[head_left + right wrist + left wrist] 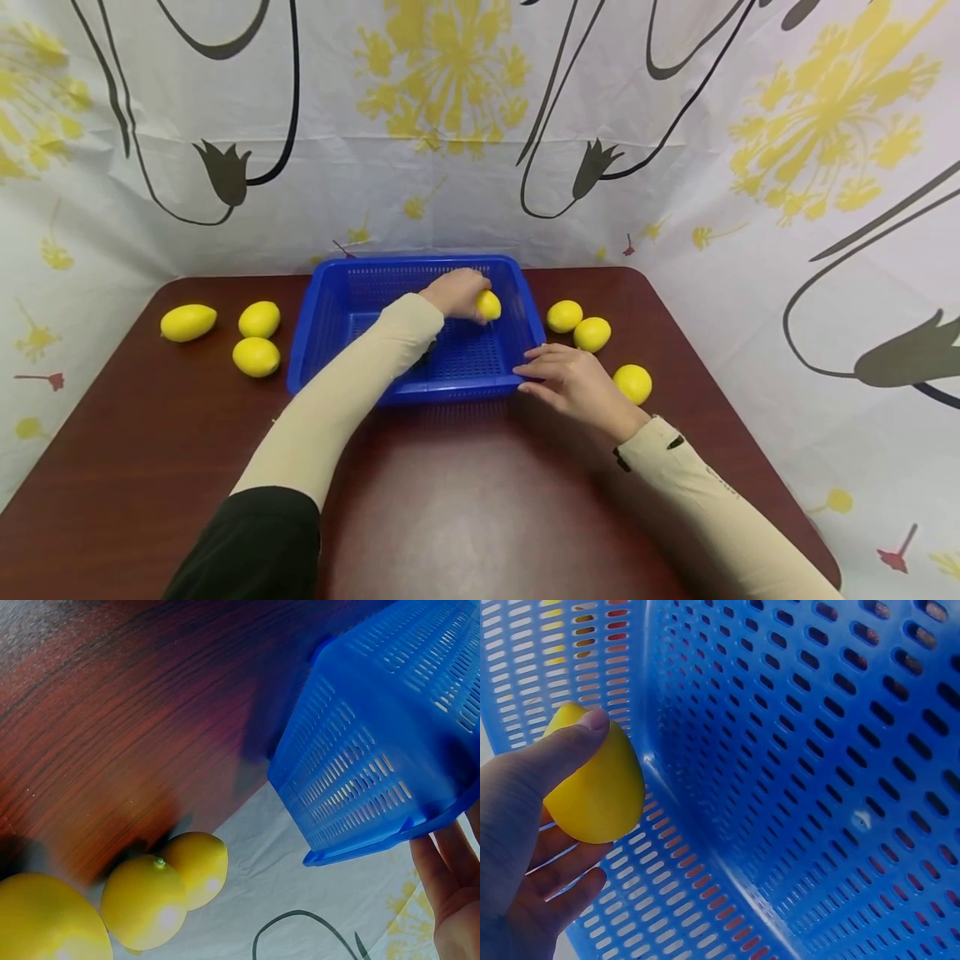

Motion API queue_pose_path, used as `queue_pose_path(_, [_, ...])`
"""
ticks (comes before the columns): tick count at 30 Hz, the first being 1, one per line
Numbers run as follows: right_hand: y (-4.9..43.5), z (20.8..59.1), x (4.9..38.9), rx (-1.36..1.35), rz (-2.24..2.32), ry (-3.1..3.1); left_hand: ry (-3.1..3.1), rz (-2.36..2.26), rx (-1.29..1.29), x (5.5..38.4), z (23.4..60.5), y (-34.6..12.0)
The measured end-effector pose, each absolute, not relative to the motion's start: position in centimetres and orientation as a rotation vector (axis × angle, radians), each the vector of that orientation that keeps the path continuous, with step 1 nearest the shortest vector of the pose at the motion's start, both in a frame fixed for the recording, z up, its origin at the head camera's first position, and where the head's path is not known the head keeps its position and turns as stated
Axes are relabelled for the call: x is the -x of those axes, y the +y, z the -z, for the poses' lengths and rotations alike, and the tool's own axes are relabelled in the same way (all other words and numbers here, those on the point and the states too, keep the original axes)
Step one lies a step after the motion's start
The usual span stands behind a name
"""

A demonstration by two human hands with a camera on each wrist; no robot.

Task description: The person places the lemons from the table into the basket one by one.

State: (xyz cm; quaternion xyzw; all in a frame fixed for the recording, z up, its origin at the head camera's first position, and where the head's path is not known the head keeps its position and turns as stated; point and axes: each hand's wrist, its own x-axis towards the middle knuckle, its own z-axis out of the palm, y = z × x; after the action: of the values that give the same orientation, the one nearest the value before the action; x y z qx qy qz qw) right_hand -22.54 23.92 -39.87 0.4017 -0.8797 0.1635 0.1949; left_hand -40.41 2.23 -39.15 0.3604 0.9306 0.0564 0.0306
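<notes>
Inside the blue plastic basket [442, 388], near its right wall, my left hand [459, 292] holds a yellow lemon [488, 305]. In the left wrist view the thumb lies across the lemon [600, 787], with fingers behind and below it. The perforated basket wall [802, 750] fills most of that view. My right hand [573, 382] is at the basket's front right corner, its fairly straight fingers [437, 874] right at the rim. It holds no lemon. Part of the basket's floor is hidden behind my left forearm.
Left of the basket lie three lemons: an elongated one [188, 322] and a pair [257, 357]. Three more lie to the right: two side by side [564, 316] and one [632, 384] beside my right wrist. Patterned cloth [315, 192] hangs behind the dark brown table [450, 517].
</notes>
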Motion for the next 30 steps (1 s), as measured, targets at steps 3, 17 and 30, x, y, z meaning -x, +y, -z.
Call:
queue_pose_path(3, [23.9, 39.9, 22.5, -1.116, -0.457, -2.475, 2.871, -0.163, -1.117, 40.5, 39.6, 2.4])
queue_pose_path(17, [24.1, 40.0, 22.5, -1.128, -0.439, -2.461, 2.866, -0.105, -1.149, 40.5, 40.6, 2.6])
queue_pose_path(30, [24.3, 40.0, 22.6, -1.107, -0.436, -2.478, 2.863, -0.051, -1.157, 40.7, 41.0, 3.1])
